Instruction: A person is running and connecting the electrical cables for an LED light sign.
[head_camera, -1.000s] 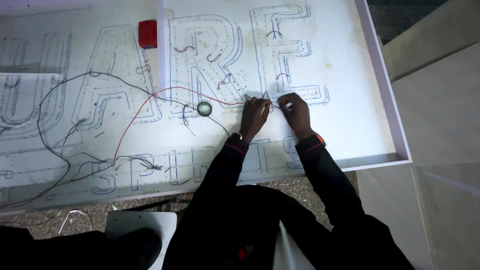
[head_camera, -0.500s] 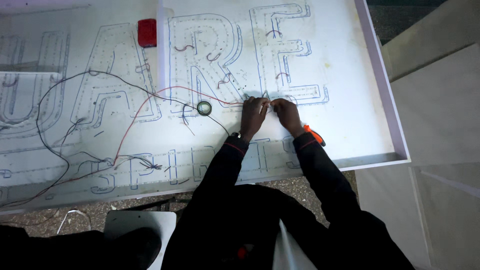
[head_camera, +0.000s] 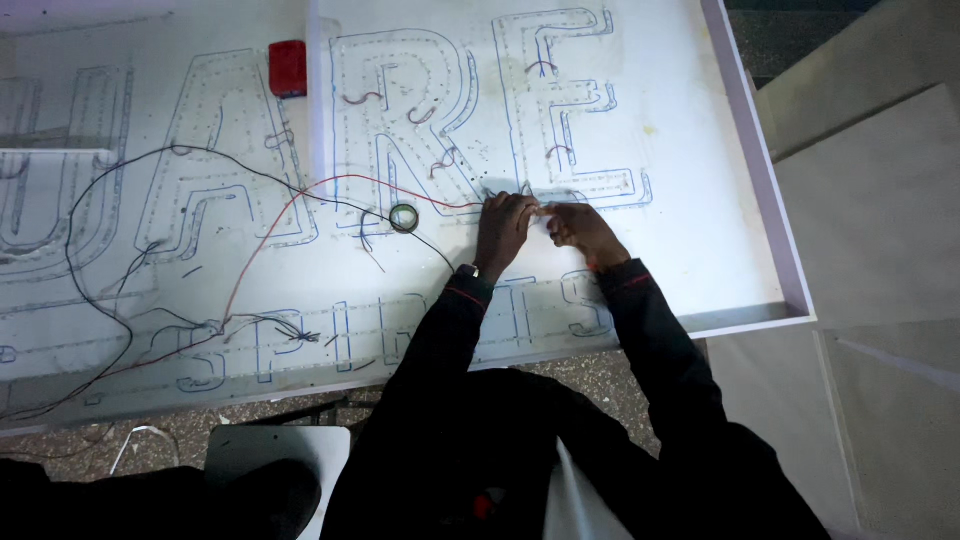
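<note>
A large white sign panel (head_camera: 700, 150) lies flat, with big outlined letters dotted with small lights. My left hand (head_camera: 502, 228) and my right hand (head_camera: 578, 226) meet just below the rightmost big letter, fingers pinched on the ends of thin wires (head_camera: 527, 192). A red wire (head_camera: 300, 205) and a black wire (head_camera: 120, 165) run from my hands leftward across the panel. A small roll of dark tape (head_camera: 403, 217) lies on the panel just left of my left hand. Both sleeves are dark with red trim.
A red rectangular box (head_camera: 288, 67) sits near the panel's far edge. A tangle of wire ends (head_camera: 285, 328) lies at the lower left over the smaller letters. The panel's raised rim (head_camera: 770, 200) borders a pale floor at right. A white stool (head_camera: 270, 455) stands below.
My right hand has slid left toward my left hand, so the two now touch at the wire ends. The left hand has barely moved.
</note>
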